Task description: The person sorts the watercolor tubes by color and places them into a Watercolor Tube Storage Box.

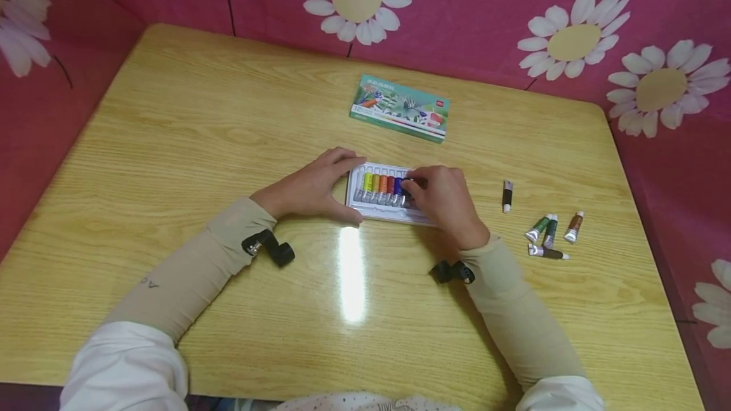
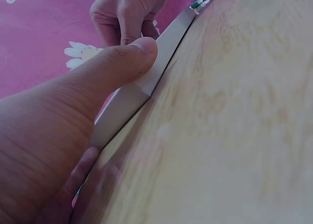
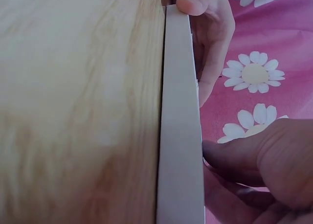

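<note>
A white plastic tray (image 1: 379,211) holds a row of small paint tubes, including yellow (image 1: 368,184), orange (image 1: 383,185), red and blue ones. My left hand (image 1: 311,188) grips the tray's left end, thumb at the near corner and fingers at the far one. In the left wrist view that thumb presses on the white tray wall (image 2: 122,110). Over the right part of the row, my right hand (image 1: 448,198) pinches a dark paint tube (image 1: 406,186) between thumb and fingers, partly hidden by them. The tray's right end is covered by this hand.
Behind the tray lies a green printed paint box (image 1: 400,108). To the right are several loose tubes: a black one (image 1: 507,196), a brown one (image 1: 573,227), green ones (image 1: 538,228) and a dark one lying sideways (image 1: 548,252). A flowered pink cloth surrounds the wooden table (image 1: 200,119).
</note>
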A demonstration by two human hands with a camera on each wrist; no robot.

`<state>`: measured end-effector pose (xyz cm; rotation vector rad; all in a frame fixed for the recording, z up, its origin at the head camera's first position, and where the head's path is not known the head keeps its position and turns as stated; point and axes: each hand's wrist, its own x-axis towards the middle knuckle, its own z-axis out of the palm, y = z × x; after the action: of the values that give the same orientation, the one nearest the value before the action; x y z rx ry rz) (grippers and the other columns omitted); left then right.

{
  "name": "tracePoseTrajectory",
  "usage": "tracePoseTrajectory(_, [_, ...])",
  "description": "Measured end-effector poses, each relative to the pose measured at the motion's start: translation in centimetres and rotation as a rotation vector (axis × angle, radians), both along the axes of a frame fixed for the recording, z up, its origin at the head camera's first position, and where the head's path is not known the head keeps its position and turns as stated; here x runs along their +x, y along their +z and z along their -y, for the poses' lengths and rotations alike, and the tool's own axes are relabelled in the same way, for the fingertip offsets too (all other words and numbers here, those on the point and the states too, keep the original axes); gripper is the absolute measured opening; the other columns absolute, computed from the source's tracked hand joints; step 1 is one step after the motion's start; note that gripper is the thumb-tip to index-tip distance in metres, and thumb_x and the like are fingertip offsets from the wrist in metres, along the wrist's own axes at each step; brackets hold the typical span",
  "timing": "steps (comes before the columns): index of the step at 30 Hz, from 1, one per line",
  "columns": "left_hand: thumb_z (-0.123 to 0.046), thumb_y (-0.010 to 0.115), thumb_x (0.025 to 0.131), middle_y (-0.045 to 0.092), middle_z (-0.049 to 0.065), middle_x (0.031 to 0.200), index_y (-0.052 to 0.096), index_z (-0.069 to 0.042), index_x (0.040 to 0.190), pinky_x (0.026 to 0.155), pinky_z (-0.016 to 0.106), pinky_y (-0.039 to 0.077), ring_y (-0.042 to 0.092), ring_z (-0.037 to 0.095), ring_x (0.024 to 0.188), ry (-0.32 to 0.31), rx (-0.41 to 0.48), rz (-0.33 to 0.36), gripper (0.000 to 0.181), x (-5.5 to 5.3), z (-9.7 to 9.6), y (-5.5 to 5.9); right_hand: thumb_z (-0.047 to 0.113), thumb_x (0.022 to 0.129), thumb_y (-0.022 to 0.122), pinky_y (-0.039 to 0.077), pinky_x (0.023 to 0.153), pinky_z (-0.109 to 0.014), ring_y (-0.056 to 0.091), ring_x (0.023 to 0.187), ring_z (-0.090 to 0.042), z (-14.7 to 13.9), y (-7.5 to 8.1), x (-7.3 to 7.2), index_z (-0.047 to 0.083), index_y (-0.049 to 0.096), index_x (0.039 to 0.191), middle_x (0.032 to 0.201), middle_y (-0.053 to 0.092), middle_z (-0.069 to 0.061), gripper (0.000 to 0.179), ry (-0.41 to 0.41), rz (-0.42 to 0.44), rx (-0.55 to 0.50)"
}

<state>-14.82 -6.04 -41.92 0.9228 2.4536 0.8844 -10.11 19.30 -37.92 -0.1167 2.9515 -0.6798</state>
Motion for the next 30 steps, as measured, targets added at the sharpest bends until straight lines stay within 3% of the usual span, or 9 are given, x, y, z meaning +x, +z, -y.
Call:
tracePoseTrajectory(12, [-0.069, 0.084, 0.072, 0.032, 0.003, 0.165, 0.032, -0.020, 0.163, 0.128, 0.045, 0.033, 0.033, 0.023, 0.153, -0.004, 0.015, -0.019, 0.116, 0.00, -0.01, -0.01, 0.018, 0.100, 0.069, 0.062, 0.089, -0.044, 0.075, 0.098, -0.028, 0.23, -0.30, 0.11, -0.003, 0.077, 0.116, 0.111, 0.079, -0.019, 0.028, 0.073, -0.089, 0.048])
tracePoseTrajectory(23, [-0.069, 0.085, 0.071, 0.033, 0.003, 0.164, 0.032, -0.020, 0.163, 0.128, 0.046, 0.033, 0.033, 0.023, 0.153, -0.002, 0.014, -0.023, 0.117, -0.03, -0.01, -0.15, 0.016, 0.099, 0.069, 0.062, 0.083, -0.042, 0.071, 0.091, -0.024, 0.52, -0.40, 0.28, 0.000, 0.078, 0.113, 0.110, 0.079, -0.017, 0.023, 0.012, -0.084, 0.013])
tracePoseTrajectory(30, [-0.069, 0.085, 0.071, 0.032, 0.004, 0.165, 0.032, -0.019, 0.163, 0.128, 0.045, 0.032, 0.033, 0.023, 0.153, -0.005, 0.022, -0.029, 0.118, -0.01, 0.05, -0.16, 0.016, 0.099, 0.070, 0.062, 0.084, -0.043, 0.074, 0.092, -0.026, 0.52, -0.39, 0.26, 0.000, 0.079, 0.109, 0.106, 0.080, -0.016, 0.021, 0.021, -0.095, 0.019])
